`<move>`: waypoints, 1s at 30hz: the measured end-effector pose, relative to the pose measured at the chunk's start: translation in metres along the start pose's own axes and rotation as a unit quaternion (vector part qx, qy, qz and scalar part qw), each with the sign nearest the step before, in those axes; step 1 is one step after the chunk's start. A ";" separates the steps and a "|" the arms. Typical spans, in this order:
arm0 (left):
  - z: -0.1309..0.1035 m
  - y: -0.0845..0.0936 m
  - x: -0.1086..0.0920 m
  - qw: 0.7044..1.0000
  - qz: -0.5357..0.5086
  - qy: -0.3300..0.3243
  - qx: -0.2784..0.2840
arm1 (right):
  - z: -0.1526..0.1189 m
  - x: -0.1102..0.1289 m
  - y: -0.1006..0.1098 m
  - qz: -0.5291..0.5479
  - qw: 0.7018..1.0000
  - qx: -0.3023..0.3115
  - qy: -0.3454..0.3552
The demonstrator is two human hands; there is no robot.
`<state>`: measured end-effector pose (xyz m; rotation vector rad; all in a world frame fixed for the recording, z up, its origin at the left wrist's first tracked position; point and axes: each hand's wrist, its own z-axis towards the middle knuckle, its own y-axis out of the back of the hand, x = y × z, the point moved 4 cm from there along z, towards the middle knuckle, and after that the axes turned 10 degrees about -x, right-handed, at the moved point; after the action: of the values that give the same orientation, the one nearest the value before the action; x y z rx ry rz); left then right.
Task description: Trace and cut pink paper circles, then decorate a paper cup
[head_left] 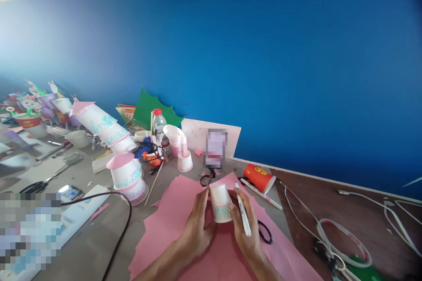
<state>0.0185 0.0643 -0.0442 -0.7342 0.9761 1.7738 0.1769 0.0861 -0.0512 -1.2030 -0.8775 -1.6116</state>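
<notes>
A white paper cup [220, 202] stands upside down between my two hands, with a green lattice pattern and a pinkish edge drawn near its rim. Fingers of my left hand [201, 219] are closed around the cup's left side. My right hand [245, 221] grips its right side and also keeps a white marker [244, 215] between the fingers, its white end pointing down toward me. Beneath both hands lies a large sheet of pink paper [171, 219] with ragged edges. Just right of my right hand, scissors [265, 232] with a black handle rest on this sheet.
A red paper cup [259, 178] lies on its side near a second marker [263, 195]. Decorated stacked cups [128, 175] lean at the left, by a bottle [159, 120] with a red cap. White cables [343, 237] coil on the right; a black cable [127, 219] curves at left.
</notes>
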 end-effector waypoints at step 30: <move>-0.003 -0.002 0.010 0.999 0.036 0.008 -0.011 | -0.004 0.007 -0.002 0.012 1.000 0.015 -0.016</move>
<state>0.0167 0.0668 -0.0548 -0.7358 1.0060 1.8464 0.1731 0.0814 -0.0458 -1.2160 -0.9017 -1.5589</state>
